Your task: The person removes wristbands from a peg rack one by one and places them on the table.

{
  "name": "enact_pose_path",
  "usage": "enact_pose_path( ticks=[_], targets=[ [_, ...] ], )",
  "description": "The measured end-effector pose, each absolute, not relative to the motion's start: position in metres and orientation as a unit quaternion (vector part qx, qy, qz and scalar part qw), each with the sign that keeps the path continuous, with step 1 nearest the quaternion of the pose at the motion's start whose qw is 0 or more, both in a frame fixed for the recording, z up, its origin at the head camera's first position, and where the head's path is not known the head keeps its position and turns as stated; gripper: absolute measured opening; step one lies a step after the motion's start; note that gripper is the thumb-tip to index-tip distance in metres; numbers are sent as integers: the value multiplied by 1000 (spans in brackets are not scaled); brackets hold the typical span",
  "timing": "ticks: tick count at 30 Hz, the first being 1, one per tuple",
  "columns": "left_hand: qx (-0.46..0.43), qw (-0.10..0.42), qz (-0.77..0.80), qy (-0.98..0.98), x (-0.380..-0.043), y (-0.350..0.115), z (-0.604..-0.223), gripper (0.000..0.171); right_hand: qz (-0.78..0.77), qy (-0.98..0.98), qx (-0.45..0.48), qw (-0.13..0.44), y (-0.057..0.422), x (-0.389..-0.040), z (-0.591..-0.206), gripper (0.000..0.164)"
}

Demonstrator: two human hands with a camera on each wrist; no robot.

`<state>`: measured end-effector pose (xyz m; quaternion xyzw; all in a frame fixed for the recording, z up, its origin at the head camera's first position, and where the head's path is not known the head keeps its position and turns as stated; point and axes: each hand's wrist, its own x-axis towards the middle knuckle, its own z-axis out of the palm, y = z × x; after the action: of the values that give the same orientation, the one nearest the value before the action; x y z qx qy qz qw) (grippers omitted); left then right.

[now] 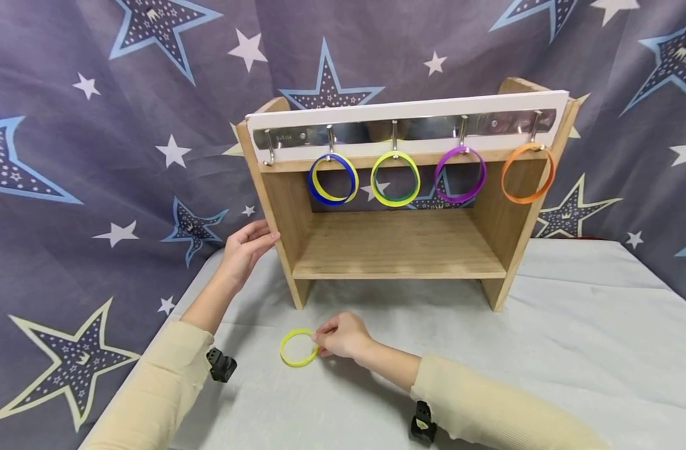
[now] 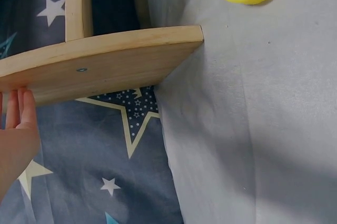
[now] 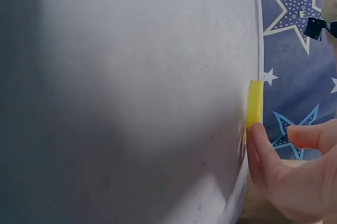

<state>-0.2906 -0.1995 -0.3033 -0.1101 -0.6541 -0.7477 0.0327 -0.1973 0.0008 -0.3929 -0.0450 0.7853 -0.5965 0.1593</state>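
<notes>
A yellow silicone wristband (image 1: 283,352) lies flat on the cloth in front of the shelf. My right hand (image 1: 345,336) reaches its right edge. In the right wrist view, fingertips touch the yellow band (image 3: 255,100) while the thumb stays apart from it. My left hand (image 1: 246,253) rests its fairly straight fingers against the left side panel of the wooden shelf (image 1: 399,244). From the left wrist, those fingers (image 2: 27,110) show touching the panel's outer face.
A metal hook rail (image 1: 359,131) runs along the shelf's top. Its leftmost hook (image 1: 269,150) is bare. The others carry a blue-and-yellow band (image 1: 354,181), a yellow-green band (image 1: 396,202), a purple band (image 1: 458,199) and an orange band (image 1: 525,200). A star-patterned curtain (image 1: 123,187) hangs behind.
</notes>
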Motion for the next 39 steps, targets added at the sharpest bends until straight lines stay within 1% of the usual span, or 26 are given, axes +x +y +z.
enact_pose_path(
  ticks=[8,16,23,29,39],
  targets=[
    [-112,33,-746,-656,-289,-200,-303,25,-597,782,-54,170,5,-195,-391,16],
    [-105,30,-743,-661,-290,-200,-303,29,-583,785,-96,185,13,-193,-387,21],
    [-107,29,-748,-655,-290,-200,-303,23,-574,783,-124,205,24,-195,-382,24],
    [-108,29,-749,-653,-290,-200,-304,22,-573,775,-145,223,36,-200,-372,28],
    [-100,29,-743,-662,-290,-200,-304,24,-570,785,-156,186,56,-205,-351,30]
  ],
)
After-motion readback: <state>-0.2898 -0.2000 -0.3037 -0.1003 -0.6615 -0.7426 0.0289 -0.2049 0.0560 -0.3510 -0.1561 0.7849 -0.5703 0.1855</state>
